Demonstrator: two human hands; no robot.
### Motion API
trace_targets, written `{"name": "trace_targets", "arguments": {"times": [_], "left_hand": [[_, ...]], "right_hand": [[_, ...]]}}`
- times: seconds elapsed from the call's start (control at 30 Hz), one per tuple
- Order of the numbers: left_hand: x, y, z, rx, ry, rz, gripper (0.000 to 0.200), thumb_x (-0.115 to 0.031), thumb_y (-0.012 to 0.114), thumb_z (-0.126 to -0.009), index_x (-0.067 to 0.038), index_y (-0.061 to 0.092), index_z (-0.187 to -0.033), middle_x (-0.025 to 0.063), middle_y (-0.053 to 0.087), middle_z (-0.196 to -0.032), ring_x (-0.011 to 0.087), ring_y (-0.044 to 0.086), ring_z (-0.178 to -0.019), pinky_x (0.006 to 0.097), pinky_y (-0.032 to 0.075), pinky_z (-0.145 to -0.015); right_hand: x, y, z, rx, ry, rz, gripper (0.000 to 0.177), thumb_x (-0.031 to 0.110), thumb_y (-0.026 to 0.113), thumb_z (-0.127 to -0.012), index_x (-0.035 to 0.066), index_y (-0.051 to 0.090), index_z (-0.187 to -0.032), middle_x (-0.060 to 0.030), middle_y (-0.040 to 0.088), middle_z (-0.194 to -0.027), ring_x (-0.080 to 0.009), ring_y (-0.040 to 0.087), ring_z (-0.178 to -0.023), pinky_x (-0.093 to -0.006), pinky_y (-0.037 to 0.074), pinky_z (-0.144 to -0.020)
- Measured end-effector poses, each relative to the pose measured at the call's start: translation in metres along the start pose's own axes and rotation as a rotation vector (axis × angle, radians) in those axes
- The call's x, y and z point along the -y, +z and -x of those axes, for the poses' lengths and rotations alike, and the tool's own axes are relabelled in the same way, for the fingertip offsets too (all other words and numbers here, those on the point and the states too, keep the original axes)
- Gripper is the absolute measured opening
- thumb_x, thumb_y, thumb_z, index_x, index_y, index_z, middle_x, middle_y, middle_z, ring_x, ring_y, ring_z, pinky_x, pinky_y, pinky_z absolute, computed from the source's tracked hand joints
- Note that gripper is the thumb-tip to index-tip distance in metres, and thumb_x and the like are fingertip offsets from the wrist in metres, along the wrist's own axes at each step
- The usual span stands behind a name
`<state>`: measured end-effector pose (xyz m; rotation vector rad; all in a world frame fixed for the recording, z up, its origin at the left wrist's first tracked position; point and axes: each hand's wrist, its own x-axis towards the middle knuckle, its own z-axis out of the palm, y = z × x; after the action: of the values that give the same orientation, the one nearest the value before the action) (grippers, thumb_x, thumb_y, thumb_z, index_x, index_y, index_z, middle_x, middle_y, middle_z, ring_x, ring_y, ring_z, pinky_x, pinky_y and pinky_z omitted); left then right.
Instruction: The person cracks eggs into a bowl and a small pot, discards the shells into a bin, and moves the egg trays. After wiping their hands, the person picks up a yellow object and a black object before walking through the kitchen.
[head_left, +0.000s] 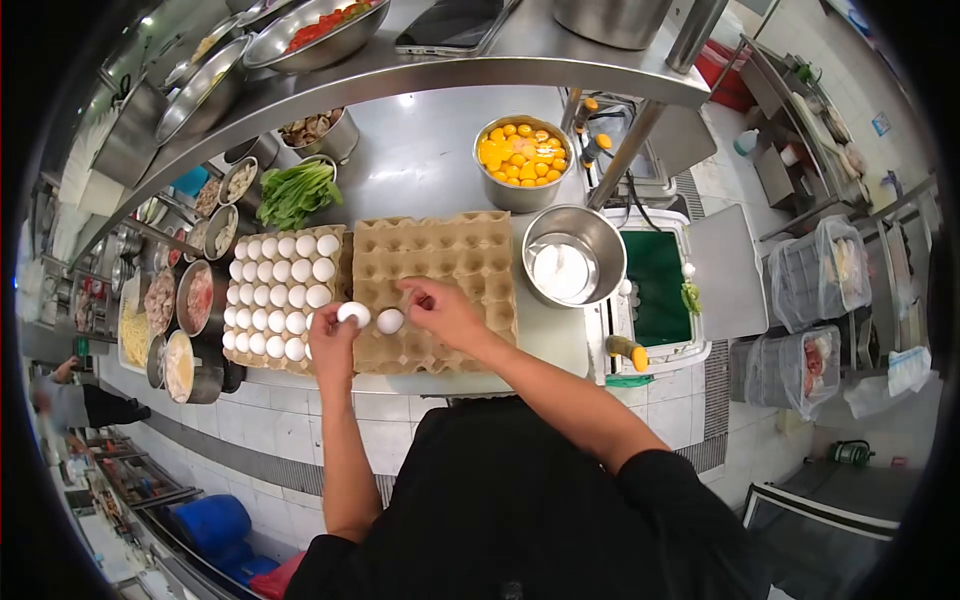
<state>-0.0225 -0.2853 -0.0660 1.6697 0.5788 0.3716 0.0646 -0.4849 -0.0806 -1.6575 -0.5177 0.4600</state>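
My left hand is closed around a white egg, at the border between two cardboard trays. My right hand is over the right-hand egg tray, with index finger and thumb apart and the other fingers curled. Just left of its thumb, a single egg rests in that tray, whose other visible cups hold nothing. Rows of white eggs fill the left-hand tray. Behind, a metal pot of raw egg yolks stands near a second metal pot with a bright, whitish bottom.
Leafy greens and several metal containers of ingredients stand to the left. Overhead runs a steel shelf with bowls and a phone. A green-lined bin is at the right. Another person stands far left.
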Motion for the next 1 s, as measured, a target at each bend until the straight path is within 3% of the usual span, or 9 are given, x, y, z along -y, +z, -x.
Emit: {"name": "trace_targets", "arguments": {"times": [0.13, 0.23, 0.4, 0.5, 0.6, 0.67, 0.77, 0.87, 1.0], "left_hand": [[-0.002, 0.024, -0.014, 0.180, -0.048, 0.765, 0.032, -0.013, 0.055, -0.087, -0.007, 0.050, -0.119, 0.0098, 0.059, -0.105, 0.0248, 0.061, -0.093, 0.0384, 0.053, -0.079], [-0.031, 0.047, -0.024, 0.197, -0.123, 0.811, 0.032, -0.016, 0.054, -0.089, -0.008, 0.050, -0.120, 0.0099, 0.059, -0.102, 0.0243, 0.060, -0.085, 0.0347, 0.050, -0.071], [-0.044, 0.077, -0.039, 0.114, -0.221, 0.893, 0.021, -0.028, 0.053, -0.095, -0.011, 0.055, -0.108, 0.0051, 0.060, -0.084, 0.0205, 0.057, -0.066, 0.0328, 0.046, -0.058], [-0.052, 0.087, -0.040, 0.071, -0.209, 0.872, 0.017, -0.027, 0.056, -0.095, -0.010, 0.057, -0.100, 0.0037, 0.059, -0.080, 0.0187, 0.055, -0.065, 0.0305, 0.044, -0.056], [-0.062, 0.085, -0.040, 0.089, -0.190, 0.842, 0.013, -0.022, 0.057, -0.094, -0.010, 0.057, -0.099, 0.0037, 0.058, -0.080, 0.0176, 0.055, -0.064, 0.0299, 0.044, -0.055], [-0.064, 0.094, -0.043, 0.097, -0.197, 0.817, 0.012, -0.020, 0.057, -0.093, -0.009, 0.058, -0.098, 0.0038, 0.058, -0.079, 0.0170, 0.054, -0.063, 0.0291, 0.045, -0.055], [-0.069, 0.122, -0.030, 0.295, -0.176, 0.640, 0.014, -0.017, 0.060, -0.090, -0.007, 0.063, -0.100, 0.0043, 0.061, -0.080, 0.0147, 0.058, -0.062, 0.0235, 0.044, -0.051], [-0.079, 0.182, -0.011, 0.703, 0.129, -0.204, 0.031, -0.027, 0.069, -0.084, -0.009, 0.067, -0.109, 0.0070, 0.067, -0.089, 0.0191, 0.064, -0.080, 0.0321, 0.052, -0.066], [-0.098, 0.227, 0.010, 0.963, 0.571, -1.081, 0.051, -0.038, 0.076, -0.076, -0.012, 0.066, -0.119, 0.0144, 0.070, -0.099, 0.0317, 0.065, -0.097, 0.0423, 0.052, -0.084]], "right_hand": [[0.015, -0.014, 0.010, -0.027, -0.069, 0.202, 0.043, 0.023, 0.067, -0.080, 0.007, 0.064, -0.120, -0.0136, 0.064, -0.104, -0.0278, 0.064, -0.086, -0.0399, 0.052, -0.076], [0.014, 0.003, 0.009, 0.037, -0.341, 0.703, 0.050, 0.032, 0.070, -0.080, 0.010, 0.059, -0.124, -0.0097, 0.066, -0.107, -0.0307, 0.066, -0.089, -0.0412, 0.055, -0.076], [-0.002, 0.039, -0.015, 0.159, -0.153, 0.920, 0.040, 0.028, 0.067, -0.078, 0.002, 0.063, -0.108, -0.0146, 0.066, -0.103, -0.0307, 0.066, -0.094, -0.0427, 0.054, -0.074], [0.003, 0.030, -0.018, 0.247, -0.119, 0.874, 0.040, 0.028, 0.067, -0.077, 0.001, 0.063, -0.107, -0.0175, 0.067, -0.104, -0.0339, 0.066, -0.094, -0.0427, 0.054, -0.075], [0.038, -0.008, 0.009, 0.078, 0.019, 0.444, 0.041, 0.026, 0.067, -0.079, 0.000, 0.062, -0.111, -0.0164, 0.068, -0.107, -0.0312, 0.067, -0.094, -0.0402, 0.054, -0.074], [0.025, -0.037, 0.030, -0.227, -0.157, -0.179, 0.029, 0.019, 0.059, -0.090, -0.001, 0.062, -0.110, -0.0099, 0.068, -0.093, -0.0233, 0.067, -0.083, -0.0342, 0.055, -0.069], [0.007, -0.104, 0.044, -0.473, -0.019, -0.652, 0.027, 0.021, 0.052, -0.098, 0.001, 0.060, -0.115, -0.0076, 0.067, -0.093, -0.0181, 0.065, -0.079, -0.0292, 0.055, -0.065], [0.018, -0.159, 0.047, -0.723, -0.100, -1.176, 0.027, 0.025, 0.047, -0.101, 0.006, 0.059, -0.115, -0.0091, 0.066, -0.098, -0.0163, 0.063, -0.077, -0.0295, 0.054, -0.064], [0.012, -0.218, 0.062, -0.822, -0.052, -1.110, 0.023, 0.024, 0.050, -0.099, 0.007, 0.054, -0.115, -0.0076, 0.062, -0.094, -0.0168, 0.059, -0.069, -0.0301, 0.051, -0.058]]}}
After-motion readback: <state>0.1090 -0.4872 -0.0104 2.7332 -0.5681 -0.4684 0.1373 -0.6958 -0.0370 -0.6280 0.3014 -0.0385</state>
